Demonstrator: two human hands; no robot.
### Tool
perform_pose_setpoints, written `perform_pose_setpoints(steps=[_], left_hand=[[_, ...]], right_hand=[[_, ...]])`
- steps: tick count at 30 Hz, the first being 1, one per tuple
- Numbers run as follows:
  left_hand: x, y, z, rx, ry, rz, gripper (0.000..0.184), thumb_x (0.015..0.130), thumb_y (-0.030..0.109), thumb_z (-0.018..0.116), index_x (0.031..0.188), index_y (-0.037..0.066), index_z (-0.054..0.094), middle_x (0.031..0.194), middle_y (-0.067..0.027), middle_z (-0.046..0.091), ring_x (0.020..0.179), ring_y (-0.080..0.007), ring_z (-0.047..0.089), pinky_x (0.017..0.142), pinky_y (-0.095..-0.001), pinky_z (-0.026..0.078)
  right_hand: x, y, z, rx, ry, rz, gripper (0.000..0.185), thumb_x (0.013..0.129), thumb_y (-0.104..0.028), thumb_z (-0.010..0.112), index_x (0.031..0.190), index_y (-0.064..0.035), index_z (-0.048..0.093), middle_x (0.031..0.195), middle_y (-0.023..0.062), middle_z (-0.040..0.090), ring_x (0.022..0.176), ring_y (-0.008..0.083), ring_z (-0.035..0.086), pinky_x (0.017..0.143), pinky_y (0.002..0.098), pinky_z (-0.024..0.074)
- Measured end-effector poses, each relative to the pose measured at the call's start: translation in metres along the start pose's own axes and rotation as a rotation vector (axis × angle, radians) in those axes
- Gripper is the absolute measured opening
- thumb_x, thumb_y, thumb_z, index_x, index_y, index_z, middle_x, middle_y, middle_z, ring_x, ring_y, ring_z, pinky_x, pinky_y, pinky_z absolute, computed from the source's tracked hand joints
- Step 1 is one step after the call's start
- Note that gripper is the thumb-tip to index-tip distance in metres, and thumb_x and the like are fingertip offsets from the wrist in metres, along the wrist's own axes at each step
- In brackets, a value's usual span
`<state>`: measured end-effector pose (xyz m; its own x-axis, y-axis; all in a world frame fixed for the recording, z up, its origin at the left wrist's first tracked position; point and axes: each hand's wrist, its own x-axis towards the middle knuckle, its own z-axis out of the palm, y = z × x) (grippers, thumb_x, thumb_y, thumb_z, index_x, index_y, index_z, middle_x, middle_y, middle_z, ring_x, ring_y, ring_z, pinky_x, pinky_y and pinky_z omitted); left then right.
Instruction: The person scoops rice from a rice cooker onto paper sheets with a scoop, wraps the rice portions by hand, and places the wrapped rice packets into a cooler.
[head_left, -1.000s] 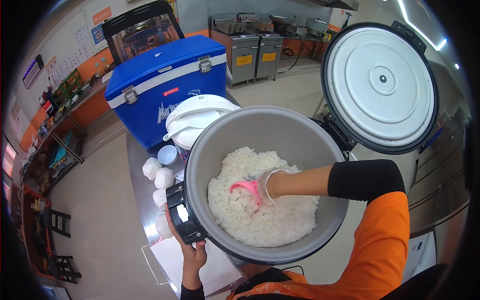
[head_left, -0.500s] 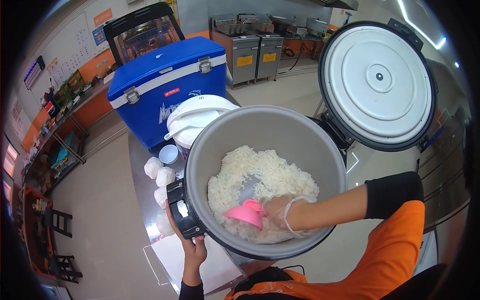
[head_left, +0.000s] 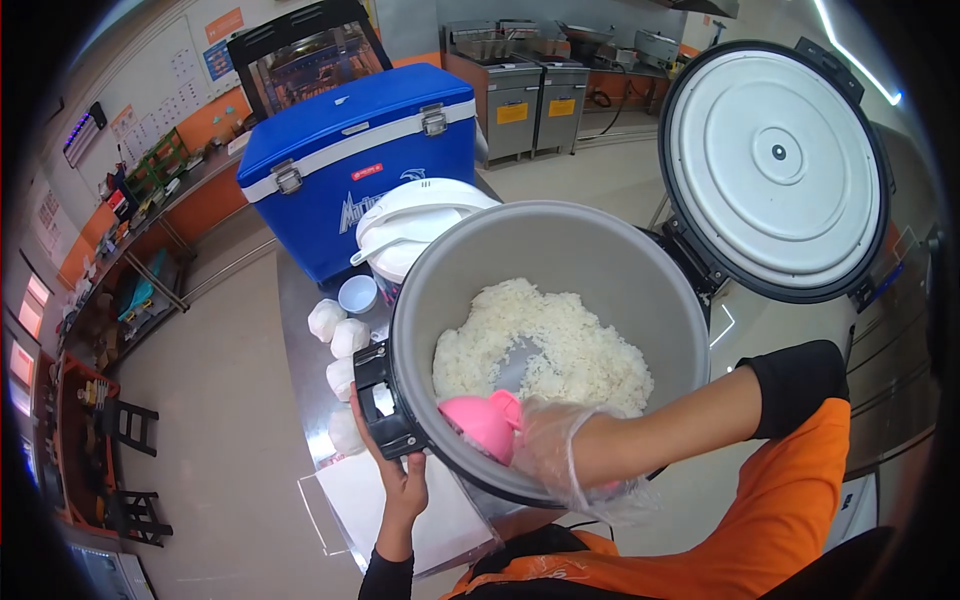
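Note:
A large rice cooker (head_left: 655, 270) stands before me with its lid (head_left: 815, 200) swung up at the right. White cooked rice (head_left: 590, 350) lies across its bottom, with a bare patch near the middle. My right hand (head_left: 545, 435), in a clear plastic glove, is closed on a pink rounded scoop (head_left: 480, 422) inside the near left wall of the pot. The scoop is tilted, and its hollow side is mostly hidden. My left hand (head_left: 400, 475) grips the cooker's black side handle (head_left: 388, 405), thumb below and fingers partly hidden behind it.
Several white wrapped lumps (head_left: 349, 338) line the steel table beside a small pale blue bowl (head_left: 358, 293). Behind stand a white-lidded container (head_left: 425, 215) and a blue cooler box (head_left: 360, 140). A white sheet (head_left: 400, 510) lies near the table's front edge. Fryers (head_left: 515, 100) stand farther back.
My right hand has drawn the pink scoop up from the rice toward the pot's near left wall, turning it. My left hand stays on the handle. The whole view has shifted slightly.

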<state>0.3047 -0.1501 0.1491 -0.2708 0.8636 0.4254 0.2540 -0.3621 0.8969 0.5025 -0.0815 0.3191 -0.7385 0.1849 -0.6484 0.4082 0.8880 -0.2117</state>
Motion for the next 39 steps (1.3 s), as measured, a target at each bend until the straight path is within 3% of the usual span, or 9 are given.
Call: perform_pose_setpoints(steps=[6, 9, 11, 17, 21, 27, 34, 37, 39], left_hand=[[0.003, -0.002, -0.013, 0.053, -0.116, 0.001, 0.094, 0.086, 0.049, 0.051, 0.141, -0.003, -0.004, 0.149, -0.0192, 0.003, 0.135, -0.0298, 0.015, 0.109, -0.0372, 0.014], [0.011, 0.013, -0.011, -0.016, -0.146, 0.014, 0.093, 0.086, 0.046, 0.052, 0.142, -0.003, -0.004, 0.149, -0.0211, 0.002, 0.136, -0.0318, 0.012, 0.109, -0.0384, 0.012], [0.014, 0.015, -0.017, 0.040, -0.181, 0.056, 0.092, 0.086, 0.042, 0.054, 0.142, -0.003, -0.004, 0.149, -0.0210, 0.001, 0.137, -0.0324, 0.010, 0.110, -0.0390, 0.010], [-0.008, 0.021, -0.043, 0.133, -0.231, 0.046, 0.081, 0.084, 0.023, 0.054, 0.144, 0.004, 0.003, 0.148, -0.0175, 0.008, 0.138, -0.0317, 0.011, 0.111, -0.0460, 0.011], [-0.056, 0.014, -0.069, 0.236, -0.116, -0.128, 0.070, 0.082, 0.012, 0.059, 0.138, 0.000, 0.019, 0.136, -0.0205, 0.028, 0.129, -0.0336, 0.026, 0.106, -0.0419, 0.024], [-0.154, -0.034, -0.133, 0.544, -0.263, -0.284, 0.034, 0.080, 0.016, 0.063, 0.110, 0.002, 0.053, 0.108, -0.0178, 0.050, 0.104, -0.0348, 0.045, 0.089, -0.0413, 0.038], [-0.215, -0.036, -0.144, 0.688, -0.288, -0.194, 0.036, 0.069, 0.020, 0.073, 0.099, 0.007, 0.059, 0.098, -0.0143, 0.053, 0.097, -0.0318, 0.050, 0.083, -0.0405, 0.042], [-0.229, -0.045, -0.145, 0.683, -0.347, -0.154, 0.036, 0.067, 0.020, 0.074, 0.098, 0.008, 0.061, 0.098, -0.0119, 0.054, 0.097, -0.0303, 0.051, 0.081, -0.0392, 0.044], [-0.236, -0.043, -0.146, 0.674, -0.365, -0.160, 0.035, 0.070, 0.018, 0.071, 0.103, 0.009, 0.062, 0.101, -0.0109, 0.054, 0.102, -0.0301, 0.051, 0.085, -0.0388, 0.044]], right_hand=[[-0.015, 0.030, 0.032, 0.367, 0.263, 0.091, 0.041, 0.092, -0.033, 0.043, 0.105, 0.0052, 0.050, 0.073, 0.0120, 0.054, 0.065, 0.0271, 0.055, 0.060, 0.0380, 0.0450], [-0.027, 0.039, 0.045, 0.937, 0.401, 0.140, 0.040, 0.091, -0.034, 0.048, 0.107, 0.0028, 0.050, 0.070, 0.0041, 0.049, 0.058, 0.0176, 0.050, 0.051, 0.0315, 0.0412], [-0.040, 0.027, 0.030, 1.488, 0.229, 0.437, 0.040, 0.090, -0.035, 0.051, 0.108, 0.0007, 0.051, 0.068, 0.0000, 0.045, 0.054, 0.0112, 0.046, 0.046, 0.0260, 0.0371], [-0.057, 0.008, 0.020, 1.829, 0.534, 0.415, 0.035, 0.091, -0.027, 0.051, 0.114, -0.0012, 0.050, 0.067, -0.0040, 0.041, 0.047, 0.0053, 0.038, 0.042, 0.0200, 0.0281], [-0.067, -0.026, 0.008, 1.979, 0.727, 0.307, 0.035, 0.093, -0.028, 0.049, 0.115, -0.0011, 0.050, 0.065, -0.0055, 0.039, 0.046, 0.0047, 0.033, 0.041, 0.0186, 0.0249], [-0.070, -0.098, -0.008, 2.001, 0.784, 0.154, 0.038, 0.092, -0.030, 0.050, 0.117, -0.0020, 0.049, 0.067, -0.0042, 0.039, 0.046, 0.0045, 0.033, 0.041, 0.0178, 0.0241], [0.004, -0.144, 0.054, 2.148, 0.304, -0.059, 0.042, 0.089, -0.036, 0.055, 0.121, -0.0088, 0.047, 0.068, -0.0060, 0.037, 0.052, 0.0039, 0.030, 0.044, 0.0196, 0.0235], [0.070, -0.152, 0.106, 2.242, 0.287, -0.061, 0.044, 0.090, -0.036, 0.054, 0.123, -0.0080, 0.045, 0.069, -0.0057, 0.039, 0.052, 0.0044, 0.032, 0.044, 0.0186, 0.0255], [0.122, -0.158, 0.145, 2.191, 0.502, 0.093, 0.045, 0.090, -0.036, 0.054, 0.124, -0.0093, 0.044, 0.069, -0.0046, 0.041, 0.051, 0.0048, 0.034, 0.045, 0.0184, 0.0287]])
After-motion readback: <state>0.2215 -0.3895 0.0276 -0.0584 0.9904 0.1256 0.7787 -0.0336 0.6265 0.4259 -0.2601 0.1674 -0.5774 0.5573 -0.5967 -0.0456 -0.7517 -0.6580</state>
